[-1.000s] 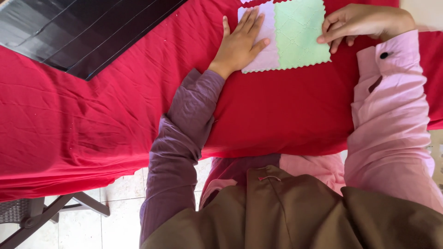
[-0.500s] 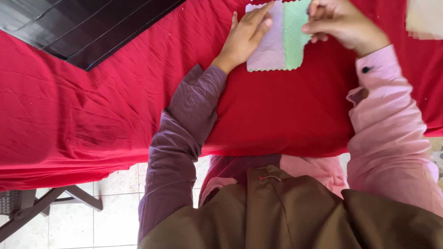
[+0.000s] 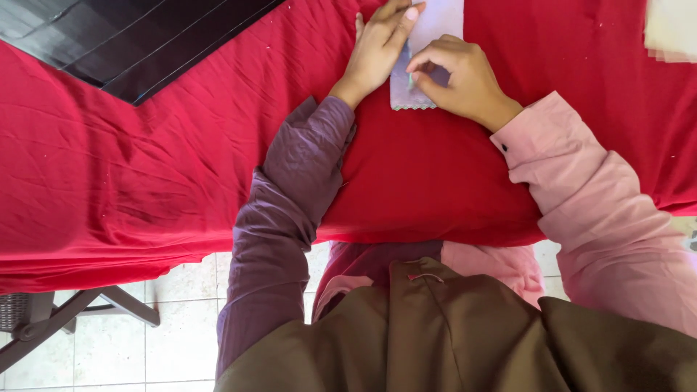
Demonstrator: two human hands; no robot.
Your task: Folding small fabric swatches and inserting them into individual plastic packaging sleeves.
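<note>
Head view, looking down over your arms at a table draped in red fabric. Your left hand lies flat, fingers extended and close together, pressing the left edge of a small pale cloth; it grips nothing. Your right hand rests on the near right part of the same cloth, fingers curled, thumb and forefinger pinched together on its edge. The cloth lies at the far middle of the table, between and beneath both hands. It appears lavender-white, with a zigzag-cut near edge and a thin sliver of green showing at the pinch. Judging from its narrow shape and layered edges, the cloth is already folded over on itself, and your hands are flattening the fold; whether further folds are left cannot be told from this view. At the far left lies a dark slatted panel. At the far right corner sits a blurred stack of pale fabric pieces, well apart from your hands and untouched.
</note>
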